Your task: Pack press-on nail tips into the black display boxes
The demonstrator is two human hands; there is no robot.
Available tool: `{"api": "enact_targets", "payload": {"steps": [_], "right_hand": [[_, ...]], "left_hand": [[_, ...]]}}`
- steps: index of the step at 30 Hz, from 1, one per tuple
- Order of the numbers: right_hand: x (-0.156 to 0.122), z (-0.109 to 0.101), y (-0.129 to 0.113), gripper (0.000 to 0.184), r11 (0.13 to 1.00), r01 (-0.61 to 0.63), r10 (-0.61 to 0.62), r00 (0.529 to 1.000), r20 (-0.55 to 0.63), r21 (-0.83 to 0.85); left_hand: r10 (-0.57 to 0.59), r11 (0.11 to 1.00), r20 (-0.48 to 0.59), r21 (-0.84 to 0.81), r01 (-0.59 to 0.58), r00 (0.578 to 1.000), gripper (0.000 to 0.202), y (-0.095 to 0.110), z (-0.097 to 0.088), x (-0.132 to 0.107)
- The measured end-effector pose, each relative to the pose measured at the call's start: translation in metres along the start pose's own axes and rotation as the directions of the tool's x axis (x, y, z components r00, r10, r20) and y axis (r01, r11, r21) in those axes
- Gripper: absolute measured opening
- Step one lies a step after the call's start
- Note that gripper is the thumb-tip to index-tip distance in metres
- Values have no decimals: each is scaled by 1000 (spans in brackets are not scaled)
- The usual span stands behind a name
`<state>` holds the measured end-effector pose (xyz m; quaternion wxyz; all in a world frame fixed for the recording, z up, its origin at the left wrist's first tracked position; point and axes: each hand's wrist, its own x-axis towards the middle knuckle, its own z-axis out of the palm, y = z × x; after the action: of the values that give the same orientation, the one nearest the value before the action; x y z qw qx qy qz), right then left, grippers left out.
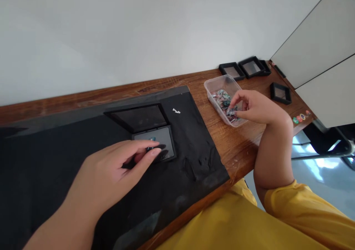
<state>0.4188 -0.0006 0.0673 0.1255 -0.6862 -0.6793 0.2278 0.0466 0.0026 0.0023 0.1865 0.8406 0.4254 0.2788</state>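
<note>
My left hand (119, 168) is over the lower half of an opened black display frame (174, 152) lying on a black mat. Its thumb and fingers close around a small blue-green shiny piece (151, 139), partly hidden behind the index finger. The frame's other half (135, 117), with a dark see-through pane, is folded back toward the wall. Over to the right, my right hand (252, 104) reaches into a clear plastic container (212, 98) with its fingertips pinched on a small clear packet (230, 110). Several small packets (222, 95) of mixed colours fill the container.
A white scrap (176, 110) lies on the black mat (194, 135). Black frames (251, 67) stand by the wall, and another frame (280, 93) sits further right. Round stickers (301, 117) mark the right end of the wooden table (219, 132).
</note>
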Motion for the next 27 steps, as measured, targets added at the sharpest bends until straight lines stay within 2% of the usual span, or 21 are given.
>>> {"api": "enact_targets", "payload": {"steps": [4,8,16,22,27], "right_hand": [[-2,0,2,29,986,-57,66,997,51,-156],[-1,3,1,28,979,-78,89,995,51,-191],[3,7,5,20,996,-77,81,989,-126,41],[4,8,11,16,990,-15,41,983,-179,141],[8,11,7,26,978,98,-42,957,-286,187]], "left_hand": [[-1,1000,-3,-29,1,1000,18,-3,2,-2],[6,1000,-1,-30,-6,1000,17,-4,3,-4],[-38,998,-2,-53,38,999,17,-2,2,-2],[-58,997,10,-57,59,998,19,-4,2,-3],[-57,998,-33,-26,57,998,18,-5,2,-4]]}}
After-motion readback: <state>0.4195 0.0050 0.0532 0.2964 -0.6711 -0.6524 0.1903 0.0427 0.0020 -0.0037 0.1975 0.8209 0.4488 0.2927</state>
